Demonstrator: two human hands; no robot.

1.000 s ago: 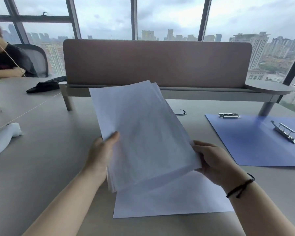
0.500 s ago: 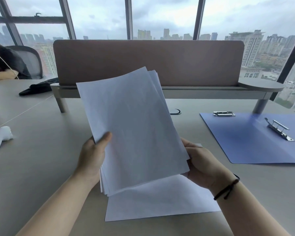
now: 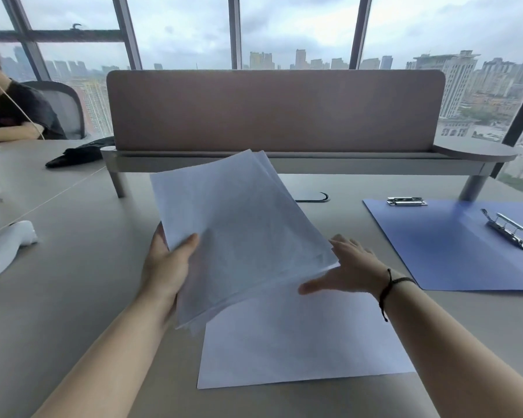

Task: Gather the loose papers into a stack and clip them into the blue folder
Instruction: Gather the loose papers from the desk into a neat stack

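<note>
Gathering phase well under way, clipping not yet begun. Holding most of the loose papers (image 3: 239, 233) as a tilted, fanned bundle above the desk (image 3: 73, 297), left hand (image 3: 163, 267) gripping the bundle's left edge with the thumb pressed on top and the fingers hidden beneath. Right hand (image 3: 344, 270) spread flat with fingers straight, lying at the bundle's lower right corner, just beside or perhaps touching the edge; holding nothing by the look of it, and impossible to tell whether actually supporting the sheets. Corners of the bundle showing staggered at the top, so squaring up not yet finished. Lying flat on the desk directly beneath, one more white sheet (image 3: 299, 342), ungathered and partly shadowed by the bundle. Waiting well off to the right, the blue folder (image 3: 450, 251), opened flat on the desk, with nothing in it: a long metal lever clip (image 3: 509, 232) sitting on its right portion, and a smaller metal clip (image 3: 406, 201) at its far edge. Judging the job roughly a third done: collecting the last sheet, tapping the edges even, carrying the stack across to the folder, and fastening it under the clip all remaining.
</note>
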